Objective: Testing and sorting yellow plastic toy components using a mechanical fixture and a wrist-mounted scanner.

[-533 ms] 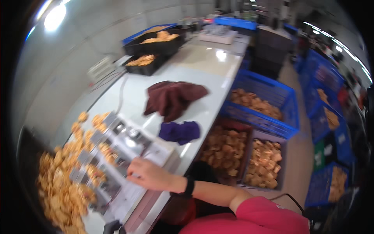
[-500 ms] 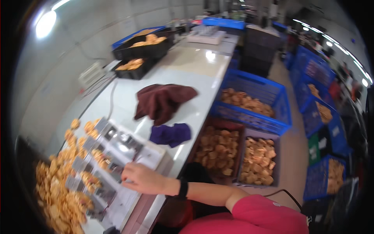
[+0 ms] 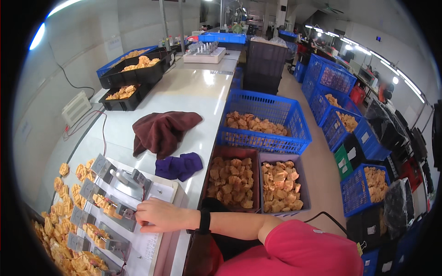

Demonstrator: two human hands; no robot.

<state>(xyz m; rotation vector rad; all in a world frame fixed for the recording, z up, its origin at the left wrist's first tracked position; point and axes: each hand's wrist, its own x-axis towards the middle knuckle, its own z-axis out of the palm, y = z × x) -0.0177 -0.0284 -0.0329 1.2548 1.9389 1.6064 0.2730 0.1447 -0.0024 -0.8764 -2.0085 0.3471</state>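
Left: heap of flat tan-yellow pieces (image 3: 60,241) loose on the glossy white table (image 3: 198,87), beside a row of grey metal clamp fixtures (image 3: 125,224), lower three each with one piece seated. Right hand (image 3: 159,216): fingers curled, tips at the right end of the second fixture from the top, pinch or contact can't tell; it covers part of the white base (image 3: 138,257), left hand out of frame. Further right: crumpled dark-brown cloth (image 3: 165,131), purple cloth (image 3: 179,166), then blue plastic mesh crate (image 3: 258,145) of tan pieces past the table edge.
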